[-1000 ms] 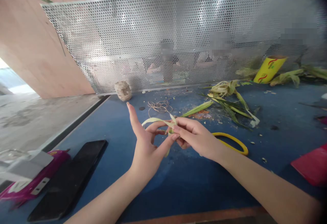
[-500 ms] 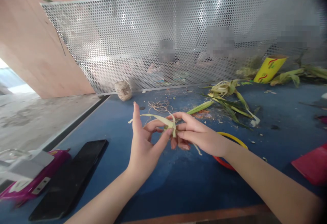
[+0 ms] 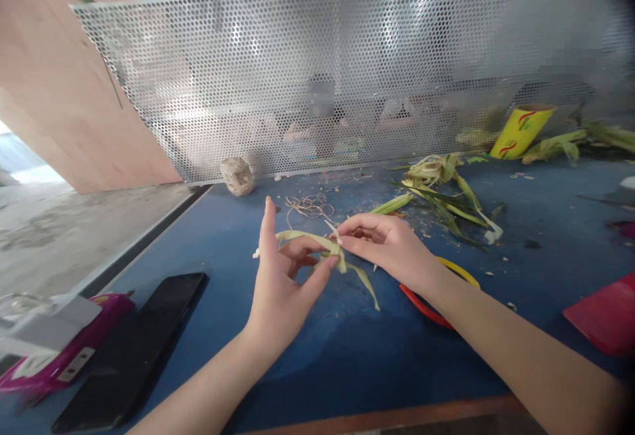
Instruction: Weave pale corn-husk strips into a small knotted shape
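A pale green corn husk strip (image 3: 366,284) is knotted or folded between my hands, with one tail hanging to the lower right. My left hand (image 3: 282,289) pinches it between thumb and a finger, while another finger points up and the strip passes behind it. My right hand (image 3: 391,244) has its fingertips closed on the upper end of the strip at the fold. Under my right wrist lie red and yellow loops (image 3: 425,309), like scissor handles; the rest is hidden. Just beyond my hands is a tangle of thin string (image 3: 311,206).
A perforated metal screen (image 3: 278,78) runs along the back of the blue table (image 3: 307,369), with people behind it. More corn husks (image 3: 436,174), a yellow roll (image 3: 522,132) and a red object (image 3: 602,313) are right. A pale lump (image 3: 237,176), black phone (image 3: 133,349) and purple power strip (image 3: 74,355) are left.
The husk strip has been turned and pulled at the fold; its tail now hangs to the lower right. My right hand has shifted slightly right, and a red loop has come into view.
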